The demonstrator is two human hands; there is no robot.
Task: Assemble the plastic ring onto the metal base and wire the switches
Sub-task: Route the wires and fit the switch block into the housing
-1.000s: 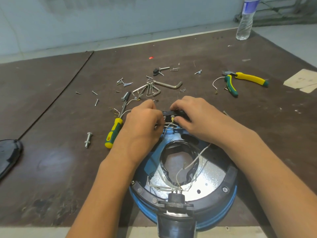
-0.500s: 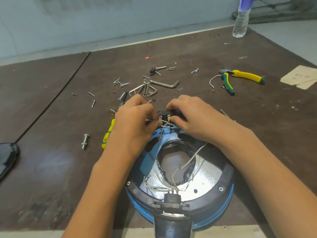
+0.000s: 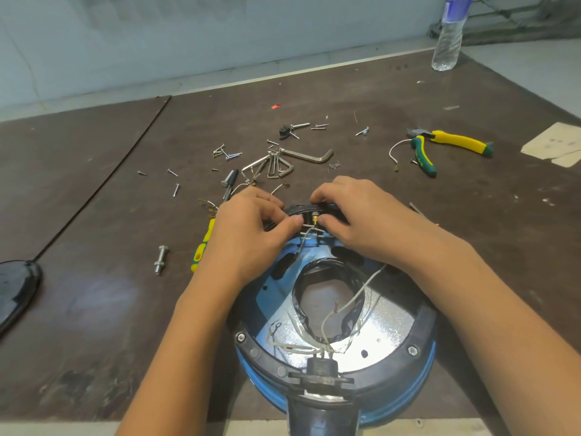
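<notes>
At the far edge of the metal base (image 3: 386,322), my left hand (image 3: 251,228) pinches the white wire (image 3: 302,243) at the switch (image 3: 314,216). My right hand (image 3: 355,221) grips that switch, seated in the plastic ring (image 3: 423,335). If I tug sideways, I think the wire could slip its terminal.

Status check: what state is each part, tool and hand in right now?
Left hand: pinching white wire at the switch.
Right hand: gripping the switch.
Plastic ring: seated on metal base.
Loose wire end: unconnected, over base opening.
Pliers: lying on table, handles spread.
Bottle: upright.
</notes>
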